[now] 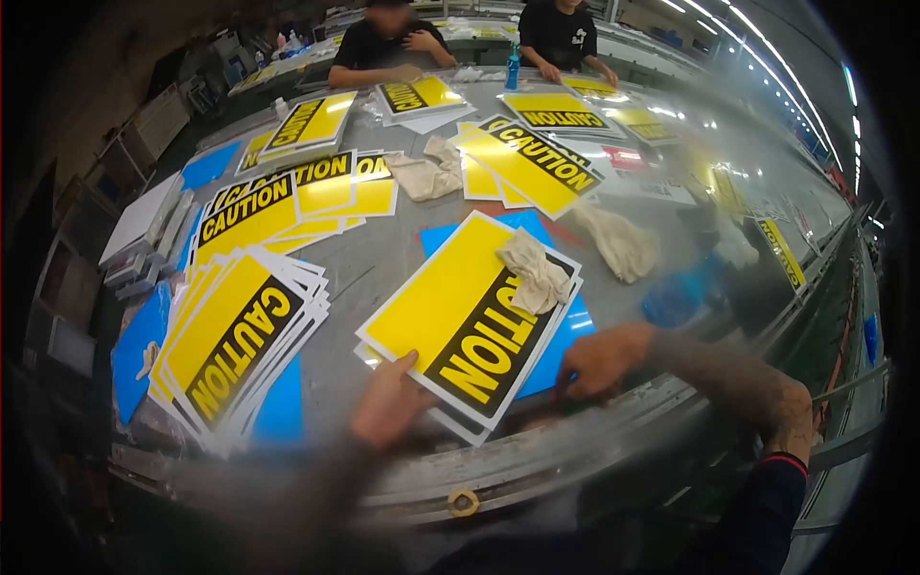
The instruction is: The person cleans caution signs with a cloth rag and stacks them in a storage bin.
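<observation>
A small stack of yellow and black CAUTION signs (pixel 436 302) lies at an angle in front of me, on a blue sheet (pixel 561 350). My left hand (pixel 388 402) is at the near left edge of the stack, its thumb over the top sign and its fingers mostly hidden below. A crumpled white cloth (pixel 532 273) rests on the top sign, covering part of the lettering. To the right of the signs, my right hand (pixel 604 359) hangs over the blue sheet's edge with curled fingers. Whether anything is between them is hidden.
A fanned pile of CAUTION signs (pixel 240 345) lies at left, with more signs (pixel 541 163) farther back. Cloths (pixel 613 240) and a blue spray bottle (pixel 676 297) sit at right. Two people (pixel 388 48) are across the table (pixel 374 249). Its metal edge (pixel 575 431) runs before me.
</observation>
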The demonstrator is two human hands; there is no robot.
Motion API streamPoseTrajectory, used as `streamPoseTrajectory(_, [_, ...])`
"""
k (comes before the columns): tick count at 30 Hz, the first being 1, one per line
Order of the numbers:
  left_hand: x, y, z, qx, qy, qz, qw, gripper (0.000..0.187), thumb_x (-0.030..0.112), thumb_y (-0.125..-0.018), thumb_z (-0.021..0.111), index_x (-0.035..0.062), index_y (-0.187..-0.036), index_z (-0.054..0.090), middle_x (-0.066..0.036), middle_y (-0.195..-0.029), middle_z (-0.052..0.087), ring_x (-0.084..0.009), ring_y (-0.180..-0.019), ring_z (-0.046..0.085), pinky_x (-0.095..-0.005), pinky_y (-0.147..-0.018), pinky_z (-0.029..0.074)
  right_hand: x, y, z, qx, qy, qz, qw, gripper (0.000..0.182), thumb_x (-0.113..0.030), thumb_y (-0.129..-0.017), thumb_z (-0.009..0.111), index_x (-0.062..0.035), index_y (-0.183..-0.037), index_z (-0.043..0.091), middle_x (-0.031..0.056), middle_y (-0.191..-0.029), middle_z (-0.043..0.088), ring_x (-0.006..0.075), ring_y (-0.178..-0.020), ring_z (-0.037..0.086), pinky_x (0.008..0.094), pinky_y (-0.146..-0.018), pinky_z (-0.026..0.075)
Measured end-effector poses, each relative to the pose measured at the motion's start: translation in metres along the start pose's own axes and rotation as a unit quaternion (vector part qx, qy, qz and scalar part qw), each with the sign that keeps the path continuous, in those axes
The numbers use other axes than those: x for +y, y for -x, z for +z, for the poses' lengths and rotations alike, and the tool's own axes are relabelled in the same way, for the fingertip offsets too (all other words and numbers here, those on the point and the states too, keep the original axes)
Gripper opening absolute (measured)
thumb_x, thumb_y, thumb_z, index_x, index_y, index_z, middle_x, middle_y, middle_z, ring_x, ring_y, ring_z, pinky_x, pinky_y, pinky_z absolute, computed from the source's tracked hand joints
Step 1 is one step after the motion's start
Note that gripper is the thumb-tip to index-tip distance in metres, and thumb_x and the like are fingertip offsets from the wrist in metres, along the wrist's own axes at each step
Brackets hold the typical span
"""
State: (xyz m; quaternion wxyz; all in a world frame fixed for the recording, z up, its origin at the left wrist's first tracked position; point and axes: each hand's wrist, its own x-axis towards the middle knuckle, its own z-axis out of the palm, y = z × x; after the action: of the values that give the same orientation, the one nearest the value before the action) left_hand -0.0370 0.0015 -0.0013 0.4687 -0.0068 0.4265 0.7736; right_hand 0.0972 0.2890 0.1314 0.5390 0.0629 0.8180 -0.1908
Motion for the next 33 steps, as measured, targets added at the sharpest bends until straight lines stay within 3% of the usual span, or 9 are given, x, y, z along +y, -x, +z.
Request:
streamPoseTrajectory(4, [-0.001,0.0,-0.005,0.031,-0.01,-0.004,0.999,0.043,0.019,-0.114,0.048,0.0017,-0.153,0.042,-0.018,-0.152,0.057,-0.0359,-0.136,0.062,-0.0567,-0.105,0.057,0.054,-0.028,-0.01,-0.025,0.076,0.074,0.994,0.045,-0.03,-0.096,0.059,-0.0016,-0.128,0.074,0.0104,-0.081,0.08,0.0198,-0.065,0.075,0.0335,-0.063,0.061])
streamPoseTrajectory(5, [-0.001,0.0,-0.004,0.043,-0.002,-0.008,0.999,0.043,0.019,-0.113,0.049,0.0025,-0.153,0.042,-0.018,-0.152,0.057,-0.036,-0.136,0.062,-0.0565,-0.104,0.058,0.05,-0.013,-0.017,-0.014,0.139,0.11,0.984,0.046,-0.031,-0.096,0.059,-0.0033,-0.129,0.074,0.0103,-0.08,0.08,0.0198,-0.066,0.076,0.0338,-0.065,0.062])
streamPoseTrajectory(12, [0.002,-0.001,-0.004,0.02,-0.016,-0.008,1.0,0.043,0.02,-0.114,0.048,0.0002,-0.152,0.041,-0.019,-0.151,0.057,-0.0355,-0.133,0.064,-0.0551,-0.105,0.058,0.035,-0.021,-0.003,0.046,-0.008,-0.099,0.994,0.044,-0.031,-0.099,0.061,-0.0141,-0.137,0.073,0.0113,-0.091,0.08,0.0208,-0.078,0.078,0.0365,-0.072,0.062])
streamPoseTrajectory(13, [0.0,-0.003,-0.008,0.028,-0.019,-0.014,0.999,0.043,0.02,-0.114,0.048,0.0002,-0.152,0.041,-0.019,-0.151,0.058,-0.0354,-0.133,0.064,-0.0549,-0.105,0.058,0.038,-0.011,-0.01,0.024,-0.031,0.023,0.999,0.044,-0.028,-0.098,0.061,-0.0124,-0.137,0.073,0.0126,-0.096,0.08,0.0222,-0.079,0.078,0.0376,-0.075,0.062])
streamPoseTrajectory(16, [-0.002,-0.004,-0.01,0.027,-0.003,-0.013,1.0,0.042,0.019,-0.114,0.048,0.0009,-0.151,0.042,-0.019,-0.148,0.059,-0.0346,-0.131,0.065,-0.0549,-0.103,0.059,0.044,-0.007,-0.019,-0.024,0.095,0.064,0.993,0.045,-0.029,-0.098,0.06,-0.0113,-0.136,0.074,0.0158,-0.104,0.08,0.0242,-0.082,0.079,0.0387,-0.079,0.062])
streamPoseTrajectory(20, [0.004,0.0,-0.002,0.01,0.002,-0.013,1.0,0.042,0.018,-0.113,0.05,0.0009,-0.15,0.044,-0.018,-0.147,0.061,-0.0332,-0.129,0.067,-0.0542,-0.102,0.06,0.008,-0.017,-0.002,0.063,0.067,-0.043,0.995,0.046,-0.036,-0.096,0.06,-0.0118,-0.132,0.076,0.0157,-0.103,0.081,0.0263,-0.088,0.079,0.0399,-0.082,0.062])
streamPoseTrajectory(24, [0.003,-0.001,-0.008,0.028,-0.012,-0.019,0.999,0.042,0.017,-0.112,0.052,0.0006,-0.15,0.044,-0.019,-0.146,0.061,-0.0329,-0.131,0.066,-0.0548,-0.104,0.059,0.039,-0.027,-0.022,-0.039,0.119,0.036,0.992,0.045,-0.034,-0.094,0.063,-0.0116,-0.131,0.076,0.0161,-0.111,0.08,0.0309,-0.097,0.077,0.0437,-0.088,0.059])
streamPoseTrajectory(25, [0.005,0.001,-0.005,0.027,-0.008,-0.019,0.999,0.042,0.018,-0.112,0.052,0.0009,-0.15,0.044,-0.019,-0.146,0.062,-0.0328,-0.131,0.066,-0.055,-0.105,0.059,0.047,-0.028,-0.015,0.015,0.098,-0.036,0.994,0.045,-0.034,-0.091,0.066,-0.0083,-0.126,0.077,0.0179,-0.105,0.08,0.0316,-0.093,0.077,0.0442,-0.085,0.059])
streamPoseTrajectory(33, [0.004,0.002,-0.003,0.027,-0.005,-0.023,0.999,0.043,0.017,-0.112,0.051,0.0011,-0.151,0.042,-0.018,-0.144,0.063,-0.0318,-0.128,0.067,-0.0539,-0.104,0.06,0.053,-0.018,-0.009,0.039,0.196,0.016,0.98,0.034,-0.035,-0.093,0.065,-0.0141,-0.115,0.08,0.015,-0.101,0.08,0.0345,-0.095,0.076,0.0472,-0.085,0.059])
